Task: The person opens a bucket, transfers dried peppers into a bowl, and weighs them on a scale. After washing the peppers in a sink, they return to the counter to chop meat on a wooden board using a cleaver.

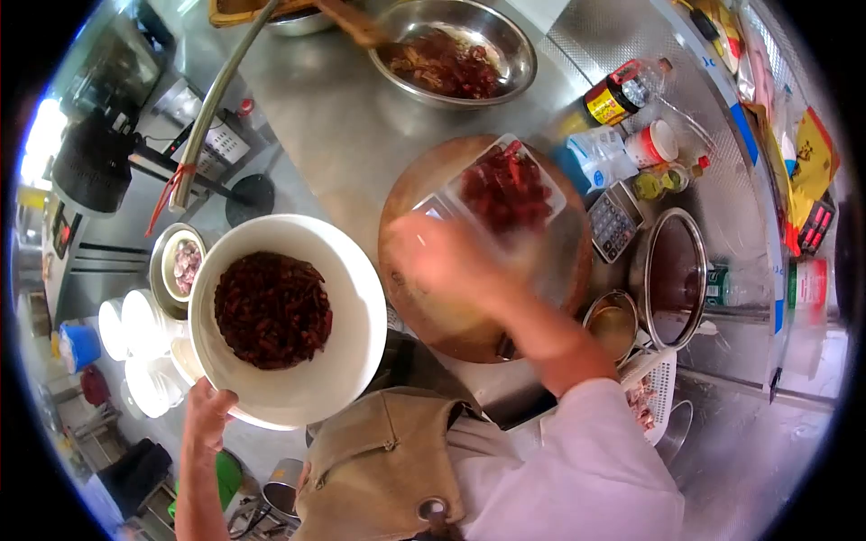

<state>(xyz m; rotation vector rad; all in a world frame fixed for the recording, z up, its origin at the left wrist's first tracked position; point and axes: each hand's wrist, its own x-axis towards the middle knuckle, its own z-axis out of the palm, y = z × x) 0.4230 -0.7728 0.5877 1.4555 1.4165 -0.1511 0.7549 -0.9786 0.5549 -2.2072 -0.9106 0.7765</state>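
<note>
White bowl (356, 311) was gripped by left hand (209, 413) beside chopping board's (442, 325) left edge | right hand (437, 252) was blurred, grip unclear | dark red pieces (273, 311) could have been spilled by one-handed tilting

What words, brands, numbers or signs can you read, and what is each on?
None reads reliably.
Dark bottle, yellow-red label: too blurred.
Calculator: key markings too small.
Blue-and-white packet: print too blurred.
Red-and-white tub: too blurred.
Yellow packet: marks too blurred.
</note>
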